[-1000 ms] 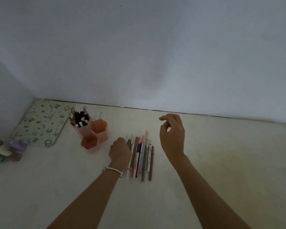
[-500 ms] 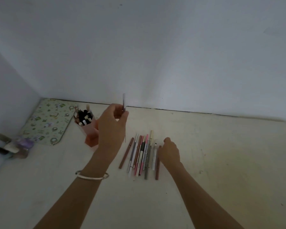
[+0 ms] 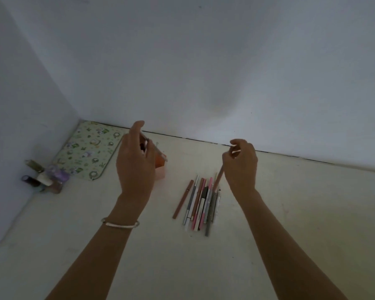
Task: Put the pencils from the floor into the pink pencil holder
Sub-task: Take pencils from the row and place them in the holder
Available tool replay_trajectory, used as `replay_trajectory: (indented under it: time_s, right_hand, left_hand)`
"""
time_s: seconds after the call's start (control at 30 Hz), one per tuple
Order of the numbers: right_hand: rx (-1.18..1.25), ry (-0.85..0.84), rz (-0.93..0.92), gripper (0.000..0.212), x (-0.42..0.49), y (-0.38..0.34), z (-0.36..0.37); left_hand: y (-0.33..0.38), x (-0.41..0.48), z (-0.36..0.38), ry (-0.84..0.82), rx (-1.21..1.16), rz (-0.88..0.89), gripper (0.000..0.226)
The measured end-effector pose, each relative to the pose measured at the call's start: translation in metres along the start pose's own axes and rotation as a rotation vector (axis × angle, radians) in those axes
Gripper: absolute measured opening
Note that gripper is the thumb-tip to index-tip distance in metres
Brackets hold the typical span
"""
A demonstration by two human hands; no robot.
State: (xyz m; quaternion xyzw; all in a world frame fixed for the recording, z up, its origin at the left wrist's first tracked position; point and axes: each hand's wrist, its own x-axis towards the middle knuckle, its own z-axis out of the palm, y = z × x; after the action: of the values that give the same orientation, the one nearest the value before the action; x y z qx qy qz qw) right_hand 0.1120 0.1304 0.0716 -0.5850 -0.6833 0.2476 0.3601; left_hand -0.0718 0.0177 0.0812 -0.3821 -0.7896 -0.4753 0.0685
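Pale floor (image 3: 290, 213) meeting white walls (image 3: 204, 61) in a corner at far left. A patterned mat (image 3: 89, 154) lies in that corner, with a few small bottles (image 3: 43, 180) near the left wall.

Holder (image 3: 160, 169): pink, standing on the floor just right of the mat. Most of it is hidden behind the left hand (image 3: 136, 163); only its right side and part of the rim show.

Left hand: raised in front of the holder, thumb up, fingers curved toward the holder's top. Whether it grips anything cannot be told. A bracelet (image 3: 120, 224) circles the wrist.

Pencils (image 3: 200, 202): a tight row on the floor between the two forearms, lengthwise near to far, well right of the holder. One brown pencil (image 3: 183, 199) lies slightly apart on the row's left side, angled.

Right hand (image 3: 241, 167): raised just beyond the far right end of the row, fingers curled and pinching one pinkish pencil (image 3: 219, 176). This pencil slants down and to the left from the fingertips. Its lower end is at the far end of the row; whether it touches the row cannot be told.
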Motion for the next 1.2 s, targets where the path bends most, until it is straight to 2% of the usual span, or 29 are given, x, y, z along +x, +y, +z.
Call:
replay_trajectory:
  time_s: [0.17,0.3,0.4,0.53,0.67,0.77,0.9,1.0,1.1,1.2]
  right_hand:
    - [0.357,0.066,-0.056,0.026,0.005,-0.047,-0.002]
    - [0.423,0.066,-0.035,0.024,0.001,-0.051,0.007]
    - [0.452,0.047,-0.037,0.023,-0.003,-0.052,0.023]
    - [0.473,0.002,-0.113,0.022,-0.006,-0.065,0.059]
    - [0.38,-0.079,-0.245,0.021,-0.016,-0.07,0.097]
    - [0.287,-0.188,-0.266,0.019,-0.026,-0.058,0.12]
    - [0.179,-0.344,-0.231,0.023,-0.031,-0.043,0.125]
    - [0.183,-0.255,-0.269,0.033,-0.022,-0.037,0.108]
    - [0.206,-0.117,-0.19,0.032,-0.002,-0.031,0.081]
    - [0.218,-0.051,-0.139,0.03,0.014,-0.016,0.05]
  left_hand:
    - [-0.019,0.004,0.022,-0.06,0.494,0.206,0.039]
    - [-0.035,0.0,0.03,-0.108,0.614,0.289,0.029]
    - [-0.037,0.002,0.024,-0.093,0.557,0.284,0.035]
    - [-0.036,0.006,-0.004,0.133,0.319,0.301,0.032]
    - [-0.032,-0.019,-0.027,0.107,0.127,0.299,0.027]
    - [-0.03,-0.041,-0.03,-0.004,0.04,0.311,0.022]
    - [-0.029,-0.067,-0.016,-0.207,-0.01,0.234,0.022]
    - [-0.026,-0.078,0.009,-0.458,0.053,0.072,0.023]
    - [-0.027,-0.082,0.044,-0.702,0.21,-0.126,0.025]
    - [-0.023,-0.086,0.069,-0.846,0.37,-0.193,0.022]
